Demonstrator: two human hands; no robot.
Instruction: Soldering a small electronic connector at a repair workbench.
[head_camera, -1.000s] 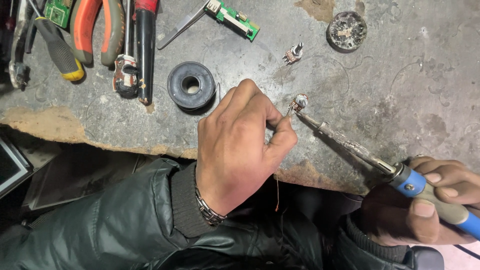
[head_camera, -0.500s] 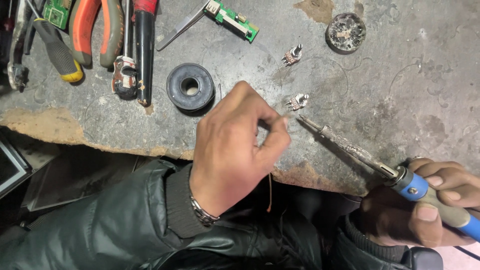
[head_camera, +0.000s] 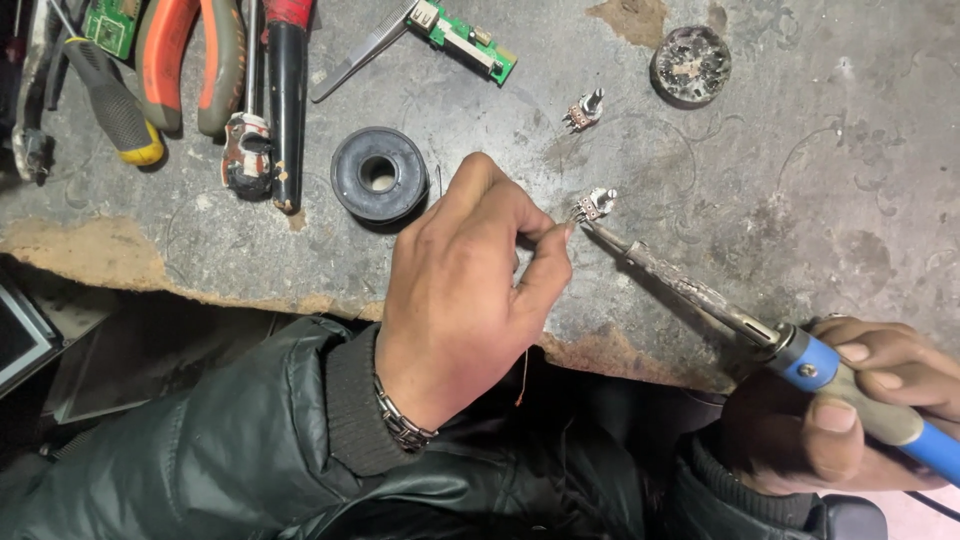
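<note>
My left hand (head_camera: 470, 285) hovers over the worn grey bench (head_camera: 800, 200), fingers pinched on a thin wire (head_camera: 522, 375) whose orange end dangles below the palm. Its fingertips point at a small metal potentiometer (head_camera: 596, 204) lying on the bench. My right hand (head_camera: 850, 405) grips the blue-and-grey handle of a soldering iron (head_camera: 700, 295). The iron's tip touches the potentiometer's pins, right beside my left fingertips.
A black solder spool (head_camera: 379, 174) lies left of my hand. A second potentiometer (head_camera: 584, 110), a round tin (head_camera: 690, 65), a green circuit board (head_camera: 462, 38), tweezers (head_camera: 362, 50), orange pliers (head_camera: 190, 60) and screwdrivers (head_camera: 285, 90) sit farther back. The bench edge is chipped.
My left hand drew back a little from the potentiometer, then returned toward it. The iron's tip has stayed at the part's pins.
</note>
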